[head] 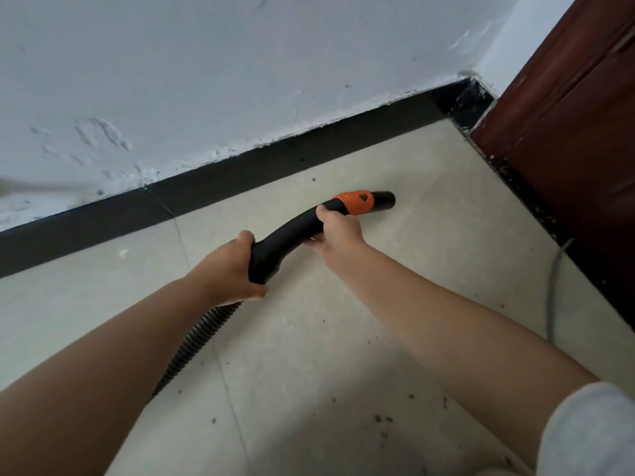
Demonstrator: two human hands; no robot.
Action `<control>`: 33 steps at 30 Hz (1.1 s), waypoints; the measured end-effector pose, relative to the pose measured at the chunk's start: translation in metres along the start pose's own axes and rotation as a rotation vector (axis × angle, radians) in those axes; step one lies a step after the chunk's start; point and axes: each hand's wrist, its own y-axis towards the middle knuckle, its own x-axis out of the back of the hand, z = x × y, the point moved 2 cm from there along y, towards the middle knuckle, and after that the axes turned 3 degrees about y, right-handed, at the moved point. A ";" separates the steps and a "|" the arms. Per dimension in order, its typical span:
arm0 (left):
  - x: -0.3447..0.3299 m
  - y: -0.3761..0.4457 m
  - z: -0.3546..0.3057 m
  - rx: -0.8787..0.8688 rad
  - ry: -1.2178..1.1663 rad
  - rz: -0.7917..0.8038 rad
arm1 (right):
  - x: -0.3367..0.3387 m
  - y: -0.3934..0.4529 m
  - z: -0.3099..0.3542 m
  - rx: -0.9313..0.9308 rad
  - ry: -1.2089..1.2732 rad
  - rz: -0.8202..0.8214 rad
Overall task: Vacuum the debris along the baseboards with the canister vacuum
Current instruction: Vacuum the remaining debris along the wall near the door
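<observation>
A curved black vacuum handle [288,237] with an orange collar [355,202] and a short black nozzle end [385,200] hovers low over the pale floor tiles. My left hand [228,269] grips the rear of the handle where the ribbed black hose [192,345] joins it. Just behind the orange collar, my right hand [338,228] grips the front. The nozzle points right toward the corner, a short way off the black baseboard [275,163]. Dark specks of debris [383,420] lie on the tiles near me, and one speck [313,180] sits close to the baseboard.
A white scuffed wall [206,80] rises above the baseboard. On the right, a dark red wooden door [567,132] stands over a black threshold strip [536,207] littered with crumbs. A grey cord [553,276] runs along the floor by the door.
</observation>
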 end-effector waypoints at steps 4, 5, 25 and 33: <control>-0.005 0.004 -0.036 -0.041 0.063 -0.007 | 0.026 -0.002 0.018 0.030 0.049 -0.033; -0.005 0.007 -0.048 -0.056 0.078 -0.011 | 0.035 0.000 0.025 0.043 0.067 -0.045; 0.027 -0.105 -0.020 0.154 -0.214 0.135 | -0.029 -0.098 0.016 -0.030 -0.372 -0.132; 0.132 -0.272 0.036 0.650 -0.222 -0.236 | -0.066 -0.262 -0.006 -0.139 -0.798 -0.066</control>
